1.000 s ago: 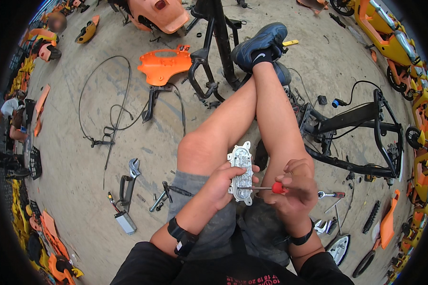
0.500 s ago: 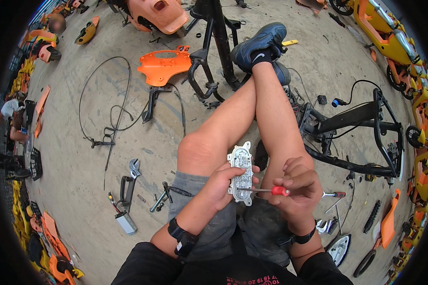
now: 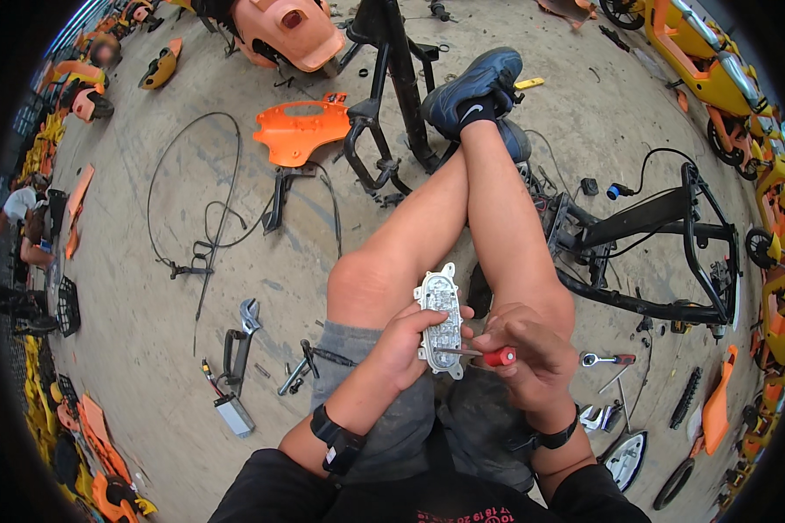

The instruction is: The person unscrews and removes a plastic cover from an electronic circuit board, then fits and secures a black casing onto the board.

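Above my lap, my left hand [image 3: 401, 347] grips an oval lamp unit [image 3: 440, 301] with a pale frame, a clear lens and small mounting tabs at its ends. The thumb lies across the lens, and the fingers reach behind. From the right, my right hand [image 3: 536, 359] holds a screwdriver [image 3: 499, 356] by its red handle. Its thin metal shaft points left over the lamp's lower part. Whether the tip touches the lens or frame, I cannot tell.
Right of my legs lies a black metal frame [image 3: 645, 227], with a ratchet [image 3: 609, 359] nearer me. An adjustable wrench [image 3: 249, 317] and a silver box [image 3: 234, 417] rest on the left. Farther ahead are an orange panel [image 3: 302, 132] and cables. Yellow scooters [image 3: 698, 52] line the right.
My right hand and the red handle have shifted left toward the lamp, so less of the shaft shows between them. The right fingers have changed position. My left hand keeps its hold.
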`<state>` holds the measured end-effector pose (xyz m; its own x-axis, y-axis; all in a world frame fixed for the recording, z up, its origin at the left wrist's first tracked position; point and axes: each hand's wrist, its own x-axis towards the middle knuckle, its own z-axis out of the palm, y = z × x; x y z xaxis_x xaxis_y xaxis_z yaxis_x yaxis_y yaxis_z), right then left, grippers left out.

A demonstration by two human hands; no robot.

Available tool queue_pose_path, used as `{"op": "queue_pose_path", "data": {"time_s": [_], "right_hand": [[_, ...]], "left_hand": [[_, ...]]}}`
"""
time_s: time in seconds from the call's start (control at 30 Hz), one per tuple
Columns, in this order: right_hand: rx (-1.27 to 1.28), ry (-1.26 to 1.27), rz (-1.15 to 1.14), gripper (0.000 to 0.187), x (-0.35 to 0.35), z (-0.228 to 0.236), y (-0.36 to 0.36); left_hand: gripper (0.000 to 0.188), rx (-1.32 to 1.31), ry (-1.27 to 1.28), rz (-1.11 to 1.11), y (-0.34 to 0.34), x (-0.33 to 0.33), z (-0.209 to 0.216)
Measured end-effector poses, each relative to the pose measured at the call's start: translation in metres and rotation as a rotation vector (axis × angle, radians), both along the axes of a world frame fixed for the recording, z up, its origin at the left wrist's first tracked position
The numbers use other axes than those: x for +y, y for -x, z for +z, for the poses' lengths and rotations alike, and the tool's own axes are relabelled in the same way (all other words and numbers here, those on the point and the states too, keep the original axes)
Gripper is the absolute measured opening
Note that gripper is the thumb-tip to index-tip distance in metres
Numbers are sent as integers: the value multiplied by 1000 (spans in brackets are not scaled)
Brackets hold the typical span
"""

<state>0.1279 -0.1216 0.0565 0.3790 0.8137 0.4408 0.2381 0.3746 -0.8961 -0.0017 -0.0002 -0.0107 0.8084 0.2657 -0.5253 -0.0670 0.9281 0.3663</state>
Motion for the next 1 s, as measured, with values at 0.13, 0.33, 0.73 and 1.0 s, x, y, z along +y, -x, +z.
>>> {"op": "queue_pose_path", "data": {"time_s": [0.13, 0.33, 0.73, 1.0], "right_hand": [[-120, 15, -76, 25, -2, 2, -5], [-97, -43, -289, 25, -3, -8, 1], [297, 100, -103, 30, 2, 8, 20], [217, -17, 124, 32, 0, -8, -8]], "left_hand": [[36, 0, 10, -33, 3, 0, -8], [40, 8, -5, -28, 3, 0, -10], [35, -1, 21, 38, 0, 0, -3], [33, -30, 60, -33, 3, 0, -7]]}}
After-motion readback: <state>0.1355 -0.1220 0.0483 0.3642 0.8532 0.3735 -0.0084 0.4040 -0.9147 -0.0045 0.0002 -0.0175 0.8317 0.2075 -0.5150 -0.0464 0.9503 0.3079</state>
